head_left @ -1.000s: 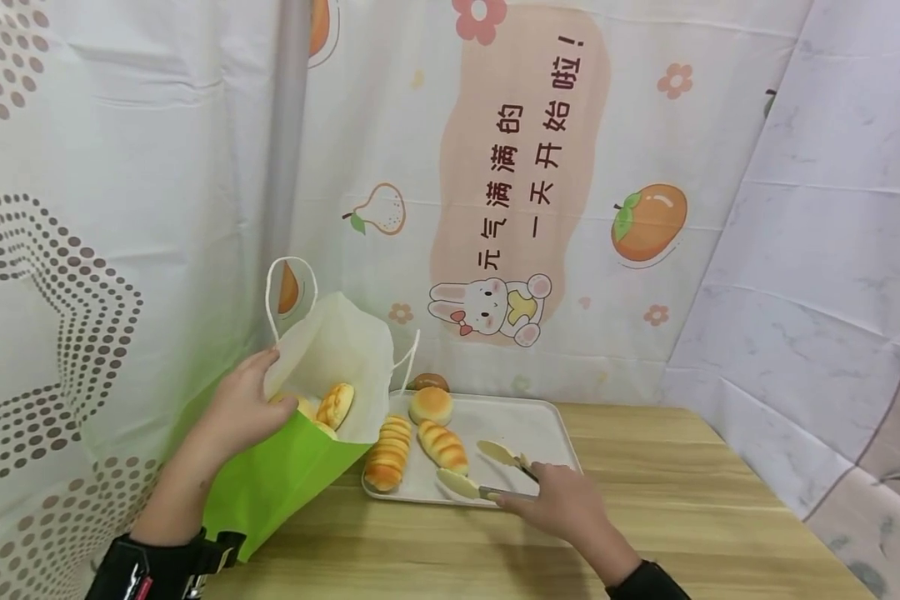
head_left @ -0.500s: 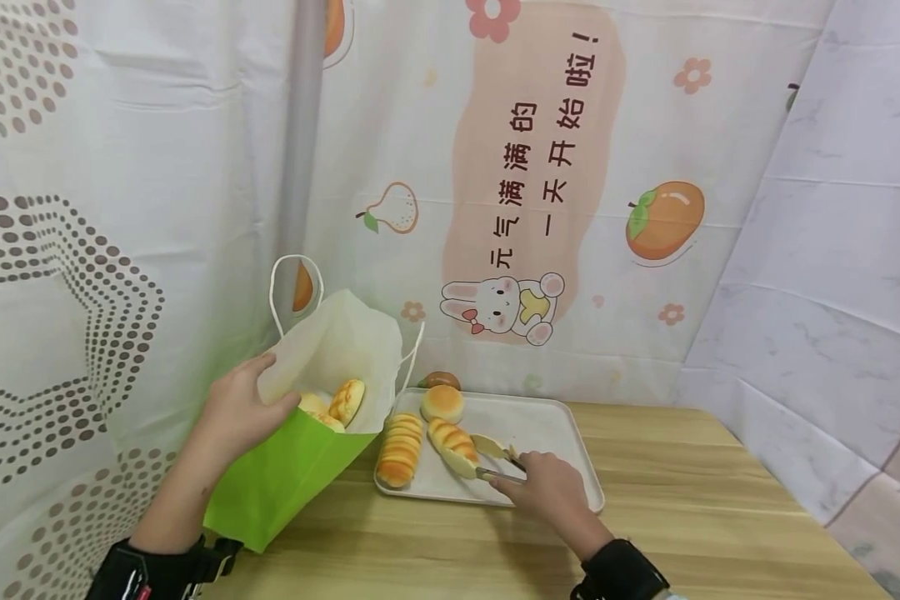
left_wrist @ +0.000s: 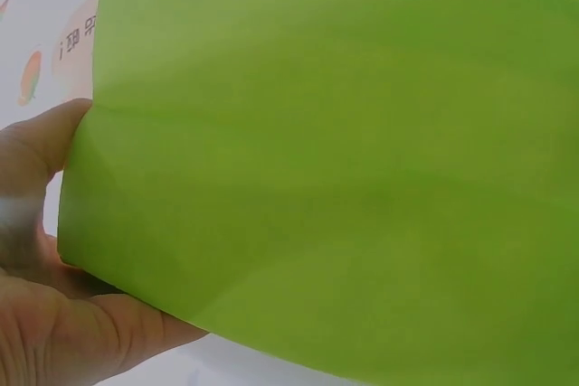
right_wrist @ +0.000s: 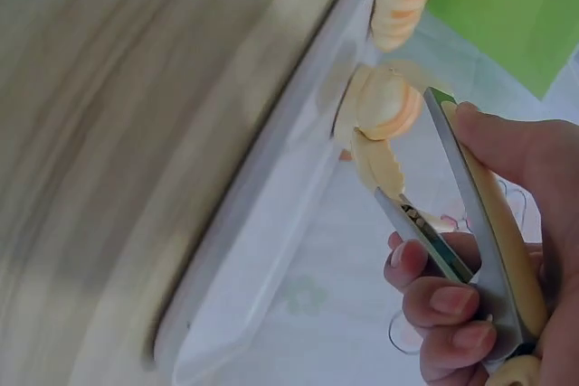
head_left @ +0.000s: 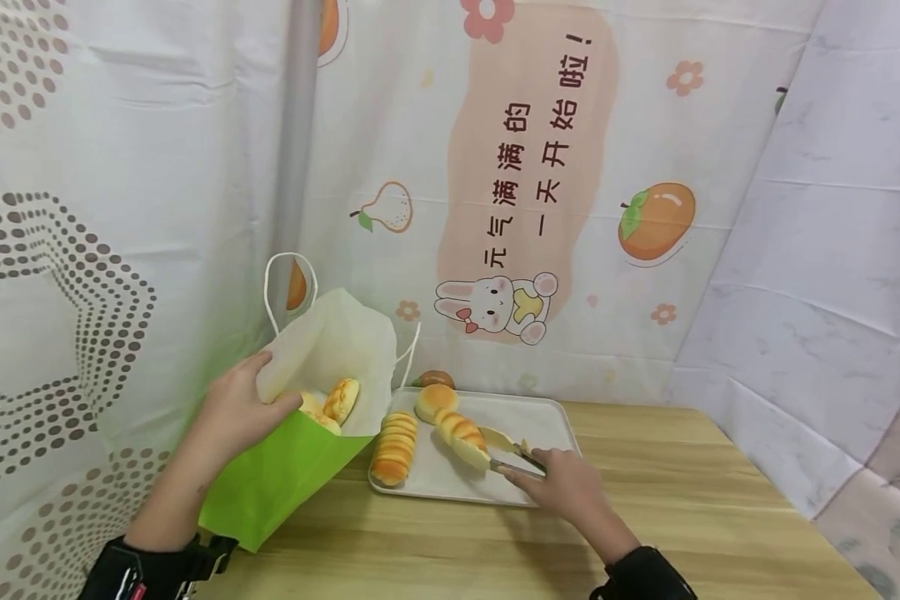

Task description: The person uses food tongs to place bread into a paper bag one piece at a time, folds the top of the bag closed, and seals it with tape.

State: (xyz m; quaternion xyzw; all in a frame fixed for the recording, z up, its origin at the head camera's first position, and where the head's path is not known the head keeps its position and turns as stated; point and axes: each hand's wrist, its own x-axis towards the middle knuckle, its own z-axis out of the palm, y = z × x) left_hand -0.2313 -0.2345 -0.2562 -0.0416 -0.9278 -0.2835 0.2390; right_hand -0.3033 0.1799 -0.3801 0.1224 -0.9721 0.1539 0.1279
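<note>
My left hand (head_left: pixel 243 412) holds the near rim of a lime-green paper bag (head_left: pixel 285 475), its thumb over the edge. The bag leans with its mouth to the right, and several golden buns (head_left: pixel 341 402) show inside. In my right hand (head_left: pixel 570 483) is a pair of tongs (head_left: pixel 521 463) with pale, rounded tips. Those tips lie either side of a striped bread roll (head_left: pixel 461 431) over the tray, whose far end overlaps a round bun (head_left: pixel 437 403). The right wrist view shows thumb and fingers around the tongs' arms (right_wrist: pixel 484 214).
The white tray (head_left: pixel 543 417) lies on the wooden table (head_left: pixel 645 483) against a printed curtain (head_left: pixel 390 275). Another striped roll (head_left: pixel 394 450) lies at the tray's left end, close to the bag. A white cord handle (head_left: pixel 267 292) stands up from the bag.
The tongs have come left around the striped roll, and their tips have drawn closer together. The roll has shifted slightly up and right. My left hand keeps its hold on the bag.
</note>
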